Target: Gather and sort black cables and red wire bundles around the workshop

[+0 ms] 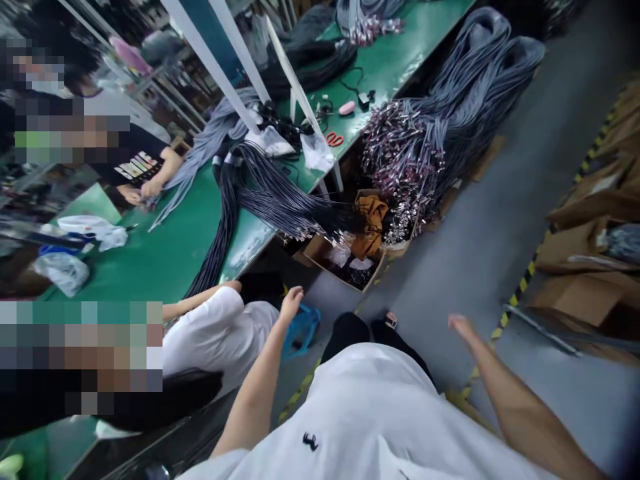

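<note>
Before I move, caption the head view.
Left hand and right hand apart above a gray workshop floor, beside a green workbench bearing black cable bundles.

on the green counter lie red-handled scissors beside a clear plastic bag, a pink oval object and black cables hanging over the edge. gray cables are heaped alongside. open cardboard boxes stand at the right, beyond yellow-and-black floor tape.
</note>
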Demonstrator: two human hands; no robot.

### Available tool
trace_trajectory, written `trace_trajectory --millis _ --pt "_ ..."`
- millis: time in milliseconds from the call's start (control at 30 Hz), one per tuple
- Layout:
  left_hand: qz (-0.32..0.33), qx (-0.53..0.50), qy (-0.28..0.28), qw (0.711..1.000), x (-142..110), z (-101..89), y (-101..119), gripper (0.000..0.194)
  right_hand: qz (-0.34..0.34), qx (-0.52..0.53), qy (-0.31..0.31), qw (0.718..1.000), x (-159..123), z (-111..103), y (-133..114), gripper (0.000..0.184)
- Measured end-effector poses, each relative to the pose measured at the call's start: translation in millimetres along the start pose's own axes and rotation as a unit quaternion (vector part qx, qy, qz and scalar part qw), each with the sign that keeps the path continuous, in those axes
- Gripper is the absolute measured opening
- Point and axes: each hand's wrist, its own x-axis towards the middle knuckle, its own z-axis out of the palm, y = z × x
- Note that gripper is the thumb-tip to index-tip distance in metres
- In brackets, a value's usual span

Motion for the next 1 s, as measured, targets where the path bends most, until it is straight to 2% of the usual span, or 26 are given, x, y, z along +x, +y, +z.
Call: trace_trajectory --millis 67,167,233,300,400,500,600,733,800,900,1000 --pt "0.012 -0.001 0.065 0.998 40.0 -20.8 26.4 0.030 0.040 0.019 0.026 0.999 65.9 -12.9 -41.5 0.025" --pt "0.037 -0.005 0.156 0.987 117.3 -42.7 69.8 0.033 0.032 0.063 0.038 0.997 146.8 -13.0 -106.2 0.017" --pt "0.065 -0.002 0.203 0.977 167.7 -48.8 103.2 0.032 0.008 0.089 0.008 0.996 181.2 -1.4 -145.4 0.016" --pt "0.127 0.023 0.235 0.963 209.6 -49.2 139.9 0.033 -0.016 0.107 -0.047 0.993 205.4 15.7 -179.1 0.017" --pt "0.248 0.103 0.236 0.934 257.3 -42.4 193.2 0.033 -0.043 0.116 -0.132 0.984 244.9 43.9 -223.7 0.017" --pt "0.292 0.184 0.197 0.918 299.6 -31.5 228.0 0.032 -0.064 0.114 -0.190 0.973 305.9 72.4 -269.6 0.016" --pt "0.240 0.240 0.192 0.921 342.8 -20.4 234.9 0.033 -0.114 0.111 -0.236 0.959 380.1 106.3 -315.5 0.019" --pt "0.171 0.290 0.227 0.914 383.0 -10.8 220.6 0.033 -0.179 0.113 -0.278 0.937 466.3 165.4 -363.9 0.022" --pt "0.168 0.316 0.239 0.903 391.4 -10.3 216.3 0.031 -0.194 0.090 -0.307 0.927 499.9 198.9 -382.4 0.024" --pt "0.185 0.341 0.232 0.892 395.8 -13.4 215.7 0.026 -0.235 -0.041 -0.321 0.916 543.0 250.4 -407.2 0.028" --pt "0.207 0.344 0.241 0.884 398.1 -15.1 213.5 0.023 -0.300 -0.151 -0.318 0.887 577.3 303.0 -431.1 0.023"
